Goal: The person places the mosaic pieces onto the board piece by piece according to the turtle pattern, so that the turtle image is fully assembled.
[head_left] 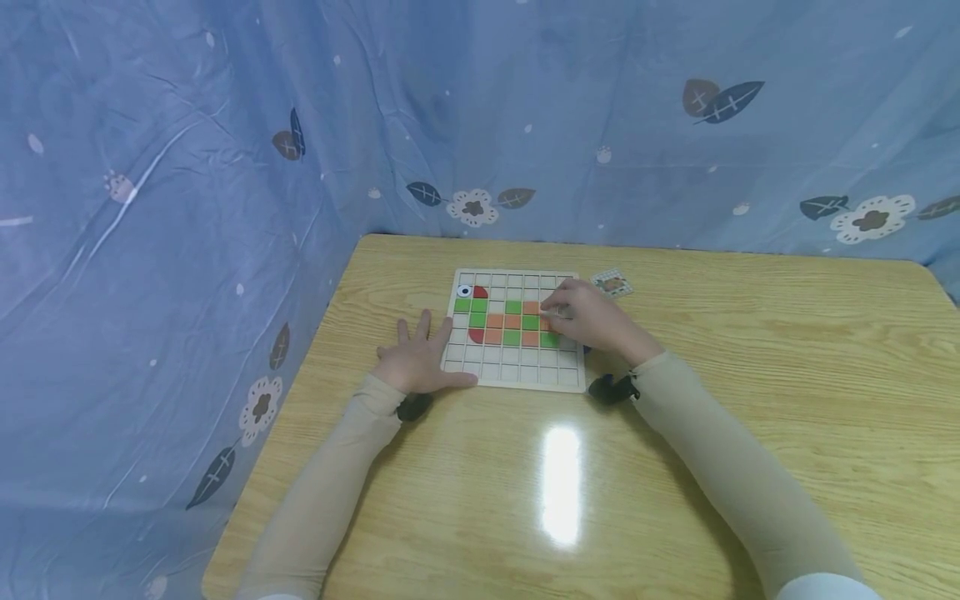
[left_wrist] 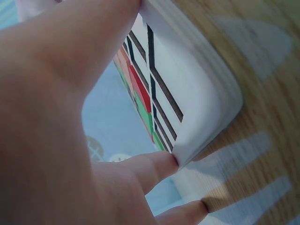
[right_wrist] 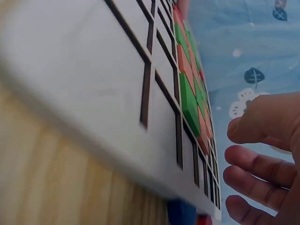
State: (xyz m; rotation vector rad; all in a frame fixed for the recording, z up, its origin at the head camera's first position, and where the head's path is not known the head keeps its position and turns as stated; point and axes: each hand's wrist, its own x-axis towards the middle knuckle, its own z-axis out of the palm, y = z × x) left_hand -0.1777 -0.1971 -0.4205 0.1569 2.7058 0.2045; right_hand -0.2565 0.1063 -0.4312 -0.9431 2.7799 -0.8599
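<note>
A white grid board (head_left: 510, 375) lies on the table with green, orange and red tiles in a snake-like pattern and a round eye tile (head_left: 465, 291) at upper left. My left hand (head_left: 416, 362) rests spread at its lower left corner, thumb along the near edge, another fingertip (left_wrist: 161, 161) touching the side. My right hand (head_left: 588, 318) is over the board's right part, fingertips close above the orange and green tiles. In the right wrist view, its fingers (right_wrist: 248, 180) are loosely bent, thumb apart from them, with nothing visible between. A green tile (right_wrist: 189, 105) sits nearby.
A small picture card (head_left: 612, 283) lies beyond the board's right corner. A blue piece (right_wrist: 182, 212) and a red piece (right_wrist: 204, 220) are beside the board's right edge. The wooden table (head_left: 750, 333) meets a blue patterned curtain (head_left: 600, 125) behind and at left.
</note>
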